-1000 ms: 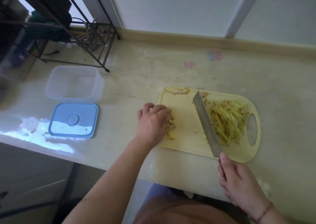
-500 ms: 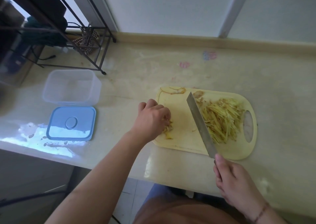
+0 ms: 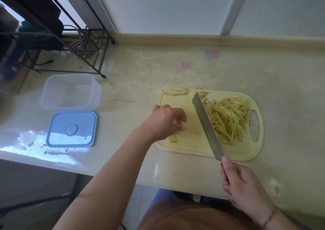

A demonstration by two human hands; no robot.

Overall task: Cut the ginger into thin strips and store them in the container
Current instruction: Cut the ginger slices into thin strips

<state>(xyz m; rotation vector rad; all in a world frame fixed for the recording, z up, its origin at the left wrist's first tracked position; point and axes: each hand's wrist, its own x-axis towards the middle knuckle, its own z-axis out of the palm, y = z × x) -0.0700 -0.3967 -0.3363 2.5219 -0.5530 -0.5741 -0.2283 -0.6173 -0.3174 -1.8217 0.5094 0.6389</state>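
A pale yellow cutting board [image 3: 191, 146] lies on the counter. A heap of thin ginger strips [image 3: 228, 119] covers its right half. My right hand [image 3: 241, 182] grips the handle of a cleaver [image 3: 206, 124], whose blade lies along the left side of the heap. My left hand [image 3: 165, 121] hovers over the board's left part with curled fingers pinching small ginger pieces. One ginger bit [image 3: 173, 139] lies just below it. The clear plastic container [image 3: 70, 92] stands uncovered at the left, with its blue lid [image 3: 72, 129] lying in front of it.
Ginger peel scraps [image 3: 177, 92] lie at the board's far edge. A dark metal rack [image 3: 70, 41] stands at the back left of the counter. The counter's front edge runs just below the lid and the board. A low ledge and wall close off the back.
My left hand has lifted off the ginger pieces and its fingers have loosened. The cleaver blade has shifted right, against the strip heap. The camera has moved slightly.
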